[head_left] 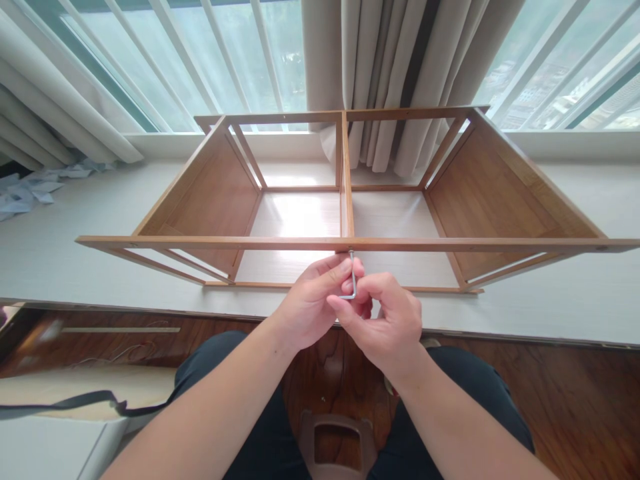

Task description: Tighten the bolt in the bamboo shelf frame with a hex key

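Note:
A brown wooden frame with solid side panels and a middle divider stands on a white ledge. At the middle of its near rail, the long arm of a bent hex key points up to a small screw head. My left hand pinches the key's long arm between thumb and fingers, close under the rail. The thumb and fingers of my right hand close around the bend and short arm of the key. Some of my right fingers are hidden behind my thumb.
The white ledge runs along barred windows with grey curtains behind the frame. Crumpled papers lie at far left. Below are a wooden floor, a brown stool between my knees, and a black strap over a pale item.

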`<state>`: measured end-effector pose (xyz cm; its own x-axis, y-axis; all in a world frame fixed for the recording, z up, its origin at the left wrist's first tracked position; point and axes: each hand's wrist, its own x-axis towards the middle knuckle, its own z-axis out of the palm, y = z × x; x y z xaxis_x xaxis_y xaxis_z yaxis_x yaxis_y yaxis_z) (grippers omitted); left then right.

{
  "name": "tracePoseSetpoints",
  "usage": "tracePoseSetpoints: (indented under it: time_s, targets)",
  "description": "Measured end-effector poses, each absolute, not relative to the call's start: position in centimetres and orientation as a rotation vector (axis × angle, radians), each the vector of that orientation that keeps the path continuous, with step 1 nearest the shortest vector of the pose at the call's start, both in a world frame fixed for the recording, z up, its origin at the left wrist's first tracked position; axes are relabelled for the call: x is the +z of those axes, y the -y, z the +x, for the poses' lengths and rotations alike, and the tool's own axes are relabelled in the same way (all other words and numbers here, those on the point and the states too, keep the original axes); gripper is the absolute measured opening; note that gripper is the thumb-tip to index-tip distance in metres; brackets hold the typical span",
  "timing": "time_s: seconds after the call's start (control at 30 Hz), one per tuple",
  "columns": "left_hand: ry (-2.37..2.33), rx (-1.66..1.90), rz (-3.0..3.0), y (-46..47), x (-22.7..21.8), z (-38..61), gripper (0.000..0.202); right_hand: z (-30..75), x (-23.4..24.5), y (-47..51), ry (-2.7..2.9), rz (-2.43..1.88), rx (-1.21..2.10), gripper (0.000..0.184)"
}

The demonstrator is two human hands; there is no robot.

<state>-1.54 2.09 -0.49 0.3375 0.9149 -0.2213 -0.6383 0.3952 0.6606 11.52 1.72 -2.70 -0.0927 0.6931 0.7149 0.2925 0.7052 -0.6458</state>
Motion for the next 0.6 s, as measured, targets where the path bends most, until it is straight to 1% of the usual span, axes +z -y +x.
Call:
tracePoseSetpoints:
  time_s: [0.6]
  targets:
    - [-0.644,1.082,0.546,-2.06,-0.57,-1.47,0.023,11.64,-2.58,-1.9,1.675,-0.795,0.441,0.03]
